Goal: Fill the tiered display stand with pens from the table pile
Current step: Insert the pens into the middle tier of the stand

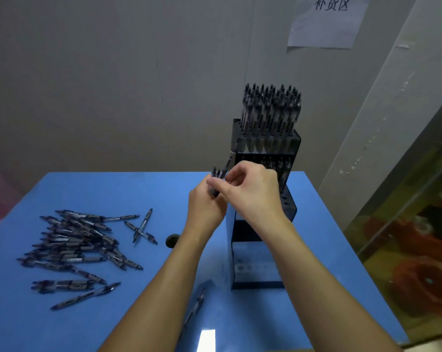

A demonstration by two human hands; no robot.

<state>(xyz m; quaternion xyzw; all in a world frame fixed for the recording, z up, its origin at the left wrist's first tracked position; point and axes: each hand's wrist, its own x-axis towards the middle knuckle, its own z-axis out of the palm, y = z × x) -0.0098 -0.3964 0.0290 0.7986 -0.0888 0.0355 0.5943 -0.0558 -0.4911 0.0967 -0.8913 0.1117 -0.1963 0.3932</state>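
Both hands together in front of the black tiered stand: left hand wrapped around a small bunch of pens, right hand pinching the top of 1 pen in that bunch. Far top row of the stand packed with upright pens. Big loose pen pile lying well to the left on the blue table.

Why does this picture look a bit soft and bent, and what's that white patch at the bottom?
Head view: dim, bluish light; the pen pile and stand look soft; the wide lens bends the blue table edges; the white patch is glare.
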